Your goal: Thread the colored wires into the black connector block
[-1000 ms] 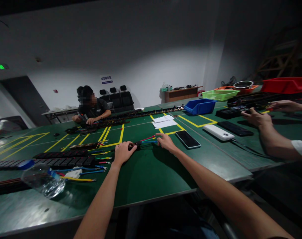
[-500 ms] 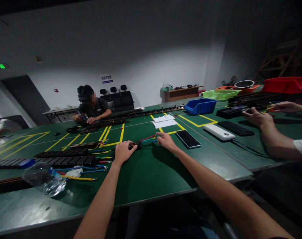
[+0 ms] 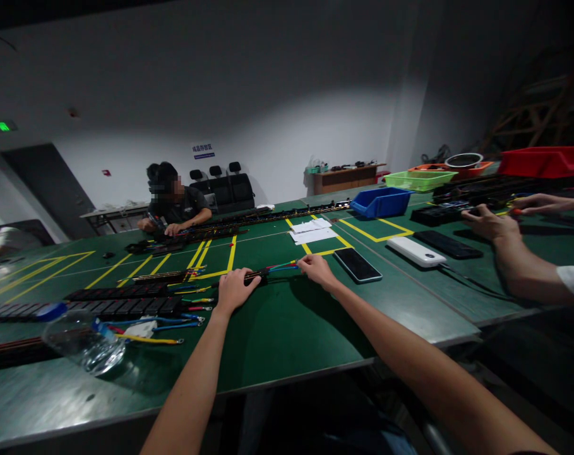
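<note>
My left hand (image 3: 236,289) is closed over a black cable assembly (image 3: 259,275) lying on the green table (image 3: 277,341). Coloured wires (image 3: 283,266), blue, green and red among them, run out of its right end. At their tips, my right hand (image 3: 317,270) has its thumb and fingers pinched together on the wires. Fingers partly hide the wire ends. Left of my hands lie long black segmented strips (image 3: 144,308) with ring-terminal wires (image 3: 177,321) at their ends.
A clear plastic bottle (image 3: 85,344) lies at left. A phone (image 3: 357,265), a white power bank (image 3: 416,251), papers (image 3: 314,232) and a blue bin (image 3: 380,203) are to the right. A co-worker's hands (image 3: 492,224) work at far right; another person (image 3: 177,202) sits across the table.
My right hand's outstretched index finger has drawn in to a pinch at the wire tips. The red wire has moved down toward the others. My left hand has stayed in place.
</note>
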`<state>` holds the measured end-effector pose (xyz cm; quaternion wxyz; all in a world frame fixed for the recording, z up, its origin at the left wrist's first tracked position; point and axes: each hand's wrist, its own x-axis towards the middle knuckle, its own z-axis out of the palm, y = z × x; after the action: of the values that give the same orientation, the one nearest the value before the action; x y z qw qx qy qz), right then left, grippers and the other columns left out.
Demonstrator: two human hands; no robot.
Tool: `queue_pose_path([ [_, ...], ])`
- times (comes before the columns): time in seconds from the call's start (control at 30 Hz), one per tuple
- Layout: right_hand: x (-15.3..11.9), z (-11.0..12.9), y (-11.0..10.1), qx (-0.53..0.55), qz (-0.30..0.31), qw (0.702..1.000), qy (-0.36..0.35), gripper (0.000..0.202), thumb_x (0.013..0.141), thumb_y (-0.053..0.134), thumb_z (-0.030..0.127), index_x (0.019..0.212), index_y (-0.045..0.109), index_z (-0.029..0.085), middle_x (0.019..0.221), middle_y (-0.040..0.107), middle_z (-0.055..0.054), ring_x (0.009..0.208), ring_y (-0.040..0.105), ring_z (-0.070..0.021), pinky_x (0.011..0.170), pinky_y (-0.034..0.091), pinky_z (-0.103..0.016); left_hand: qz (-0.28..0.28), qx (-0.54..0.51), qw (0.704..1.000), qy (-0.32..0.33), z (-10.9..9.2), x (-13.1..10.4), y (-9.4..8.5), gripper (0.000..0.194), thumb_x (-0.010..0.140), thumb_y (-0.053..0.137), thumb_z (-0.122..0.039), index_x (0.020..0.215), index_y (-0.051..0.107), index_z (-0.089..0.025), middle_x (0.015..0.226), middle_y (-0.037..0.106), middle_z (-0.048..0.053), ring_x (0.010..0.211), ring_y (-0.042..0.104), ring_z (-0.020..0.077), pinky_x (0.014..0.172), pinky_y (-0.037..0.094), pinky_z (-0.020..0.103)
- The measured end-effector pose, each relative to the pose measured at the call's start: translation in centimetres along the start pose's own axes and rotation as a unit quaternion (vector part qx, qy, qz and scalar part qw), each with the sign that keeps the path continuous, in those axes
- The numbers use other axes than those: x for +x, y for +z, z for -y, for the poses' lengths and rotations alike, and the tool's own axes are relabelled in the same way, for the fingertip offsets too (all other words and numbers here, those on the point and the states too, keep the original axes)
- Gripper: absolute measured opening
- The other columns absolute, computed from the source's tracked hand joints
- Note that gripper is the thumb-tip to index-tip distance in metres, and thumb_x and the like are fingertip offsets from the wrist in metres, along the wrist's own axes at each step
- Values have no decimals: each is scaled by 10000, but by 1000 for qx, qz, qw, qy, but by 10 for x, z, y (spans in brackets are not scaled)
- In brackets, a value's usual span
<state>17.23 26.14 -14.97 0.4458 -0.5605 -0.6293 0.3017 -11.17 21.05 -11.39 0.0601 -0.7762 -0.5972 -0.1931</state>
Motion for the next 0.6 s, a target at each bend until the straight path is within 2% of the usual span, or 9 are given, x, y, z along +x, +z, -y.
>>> queue_pose_path([
  [0.27,-1,4,3,95,-25,993,-64,301,784,651,440,821,701,146,712,680,-33,582,554,-136,528,422,-245,5,-13,1000,-1,-2,-1,-2,549,977,424,-666,1151,690,-219,1124,724,80,1053,645,267,942,453,428],
  [0.37,-2,5,2,113,-20,990,-77,296,768,668,437,848,697,154,737,682,-28,611,566,-142,547,438,-248,3,-11,1000,-2,-2,-1,-3,555,977,418,-668,1147,693,-216,1119,725,81,1050,646,269,940,453,428],
  [0.6,-6,11,1,56,-59,989,-123,192,793,639,354,844,682,173,754,692,-36,674,613,-170,612,470,-274,-5,12,1000,-1,-4,-1,-3,534,977,426,-655,1134,701,-225,1106,729,82,1040,649,278,916,454,421],
])
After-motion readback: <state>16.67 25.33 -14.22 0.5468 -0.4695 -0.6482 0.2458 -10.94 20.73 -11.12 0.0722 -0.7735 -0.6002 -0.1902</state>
